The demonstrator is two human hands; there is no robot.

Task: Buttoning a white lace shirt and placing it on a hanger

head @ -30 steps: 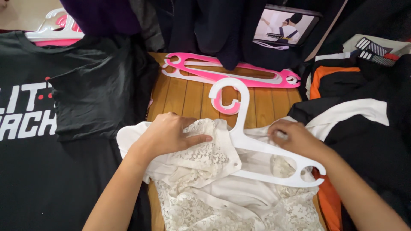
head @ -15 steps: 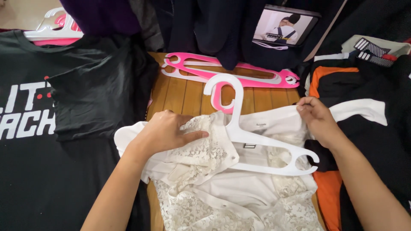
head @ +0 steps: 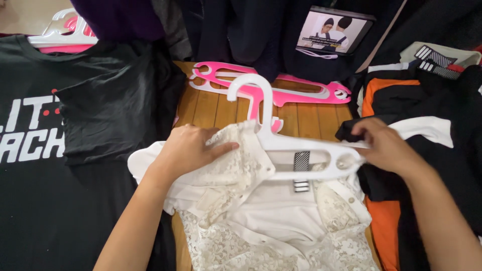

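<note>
White hanger (head: 301,150) is seated inside lace blouse (head: 261,216) | left hand (head: 188,150) pressed flat on left shoulder | right hand (head: 386,148) gripping hanger's right end, best kept level

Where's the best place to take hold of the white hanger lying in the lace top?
Probably the bare neck just below the hook of the white hanger, coming from above. It stands clear of the lace top, while the left hand covers one shoulder and the right hand holds the other end.
</note>
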